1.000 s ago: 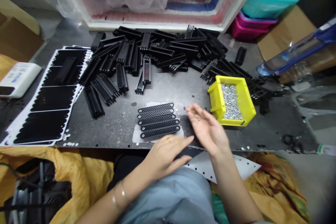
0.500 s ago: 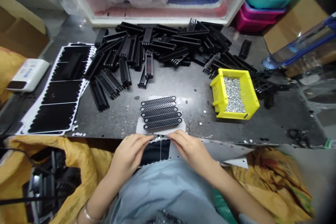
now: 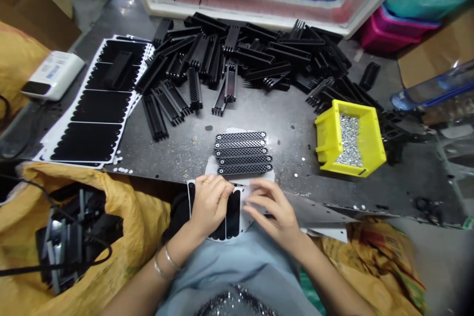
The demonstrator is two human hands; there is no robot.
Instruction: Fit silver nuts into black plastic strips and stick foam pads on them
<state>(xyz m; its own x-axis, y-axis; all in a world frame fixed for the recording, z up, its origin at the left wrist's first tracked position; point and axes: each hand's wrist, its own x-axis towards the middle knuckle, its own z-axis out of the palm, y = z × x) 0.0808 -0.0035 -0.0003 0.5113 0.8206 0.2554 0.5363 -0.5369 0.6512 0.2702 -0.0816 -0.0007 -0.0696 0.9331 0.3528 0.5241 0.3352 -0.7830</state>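
Note:
My left hand (image 3: 211, 202) is closed at the upper edge of a white sheet of black stickers (image 3: 233, 215), which lies across the lap at the table's front edge. Just right of it, my right hand (image 3: 274, 210) has its fingers apart and slightly blurred, near the sheet's bare white part. A faint pale blur shows by its fingertips; I cannot make out what it is. Beyond both hands, several black bars with a mesh pattern (image 3: 242, 152) lie side by side in a row on a pale sheet (image 3: 212, 168).
A heap of black plastic bars (image 3: 255, 54) covers the table's back. At right stands a yellow bin (image 3: 372, 143) of small metal parts. More sticker sheets (image 3: 98, 106) and a white device (image 3: 54, 75) lie left. A yellow sack (image 3: 137, 207) with black parts stands below left.
The view has shifted, so the table things sit further right and higher. My left hand has curled closed over the sticker sheet. My right hand has drawn right, its fingers spreading.

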